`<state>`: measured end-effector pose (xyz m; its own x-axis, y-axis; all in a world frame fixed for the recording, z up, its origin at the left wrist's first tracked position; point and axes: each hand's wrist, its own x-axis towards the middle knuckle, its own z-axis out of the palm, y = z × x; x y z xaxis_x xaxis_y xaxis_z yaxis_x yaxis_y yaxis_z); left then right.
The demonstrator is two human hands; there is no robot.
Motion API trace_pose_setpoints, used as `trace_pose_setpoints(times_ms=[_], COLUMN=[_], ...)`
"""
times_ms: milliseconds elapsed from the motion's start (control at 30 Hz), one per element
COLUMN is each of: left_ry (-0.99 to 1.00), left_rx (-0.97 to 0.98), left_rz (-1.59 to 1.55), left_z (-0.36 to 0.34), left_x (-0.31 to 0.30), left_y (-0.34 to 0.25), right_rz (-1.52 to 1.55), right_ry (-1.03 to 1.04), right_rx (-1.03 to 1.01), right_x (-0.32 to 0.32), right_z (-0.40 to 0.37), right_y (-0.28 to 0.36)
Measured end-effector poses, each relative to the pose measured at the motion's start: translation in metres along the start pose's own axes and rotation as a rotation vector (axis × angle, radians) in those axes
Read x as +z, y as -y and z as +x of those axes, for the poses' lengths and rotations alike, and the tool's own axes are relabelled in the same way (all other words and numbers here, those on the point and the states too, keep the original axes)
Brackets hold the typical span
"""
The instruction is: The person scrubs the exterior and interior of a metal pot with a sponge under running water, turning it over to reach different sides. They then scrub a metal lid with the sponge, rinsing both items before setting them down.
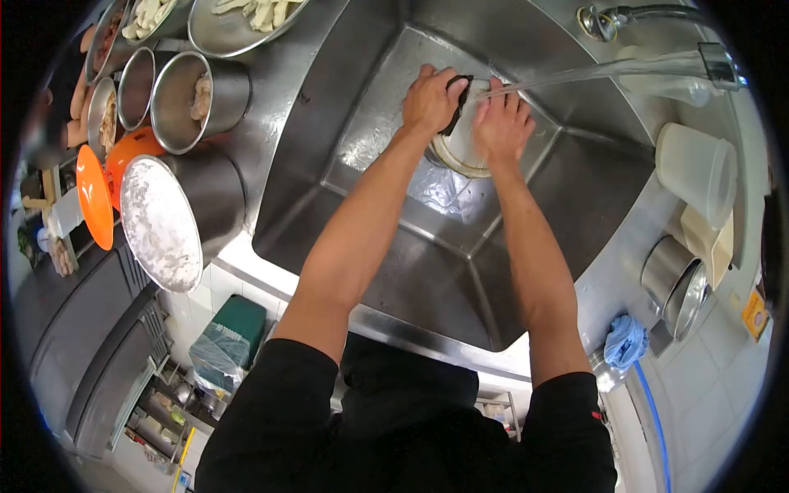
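My left hand (pixel 429 103) is closed on a dark, flat pad (pixel 456 104), which looks like a black scouring pad, against a pale round container (pixel 462 158). On the container's other side, my right hand (pixel 503 127) grips it, with the thumb side toward the left hand. Both hands are inside a steel sink (pixel 362 238), low near its bottom. A stream of water (pixel 575 76) reaches the container between the hands. Much of the container is hidden by the hands.
The faucet (pixel 723 67) juts in from the right. Steel pots (pixel 226 86) and a large flour-dusted pot (pixel 160 222) stand left of the sink, beside orange lids (pixel 94 197). Right of it are a plastic tub (pixel 697 172), a steel pot (pixel 667 271) and a blue cloth (pixel 626 341).
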<state>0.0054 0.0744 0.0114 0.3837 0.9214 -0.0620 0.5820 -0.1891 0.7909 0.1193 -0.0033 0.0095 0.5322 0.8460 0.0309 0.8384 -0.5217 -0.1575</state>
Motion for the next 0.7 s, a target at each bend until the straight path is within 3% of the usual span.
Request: trace_pose_setpoints(times_ms=[33, 133, 200, 300, 367, 433, 567, 667, 700], left_ry=[0.061, -0.195, -0.205, -0.159, -0.055, 0.004, -0.188, -0.114, 0.021], left_rx=[0.016, -0.094, -0.214, -0.172, 0.016, 0.063, -0.141, -0.175, -0.055], left_rz=[0.026, -0.037, -0.112, -0.024, -0.042, 0.084, -0.025, 0.027, 0.049], left_z=[0.006, -0.053, -0.091, -0.057, -0.005, 0.005, -0.060, -0.054, -0.027], left_x=[-0.001, 0.000, -0.006, -0.005, 0.003, 0.008, -0.005, -0.017, -0.013], left_y=[-0.008, 0.003, 0.005, 0.005, -0.002, -0.010, 0.010, 0.012, 0.008], right_rz=[-0.001, 0.003, 0.013, 0.017, 0.014, -0.003, 0.126, 0.199, 0.228], right_ry=[0.001, -0.028, -0.020, -0.056, -0.039, -0.014, -0.015, 0.023, -0.014], right_rx=[-0.007, -0.067, -0.076, -0.056, -0.043, -0.038, -0.128, -0.167, -0.182], right_x=[0.000, -0.002, -0.003, -0.002, -0.003, -0.004, -0.004, -0.001, 0.000], right_z=[-0.001, 0.001, -0.001, 0.000, 0.007, -0.002, -0.007, -0.013, -0.011], right_y=[-0.003, -0.006, -0.003, -0.004, -0.004, -0.010, -0.002, 0.003, 0.002])
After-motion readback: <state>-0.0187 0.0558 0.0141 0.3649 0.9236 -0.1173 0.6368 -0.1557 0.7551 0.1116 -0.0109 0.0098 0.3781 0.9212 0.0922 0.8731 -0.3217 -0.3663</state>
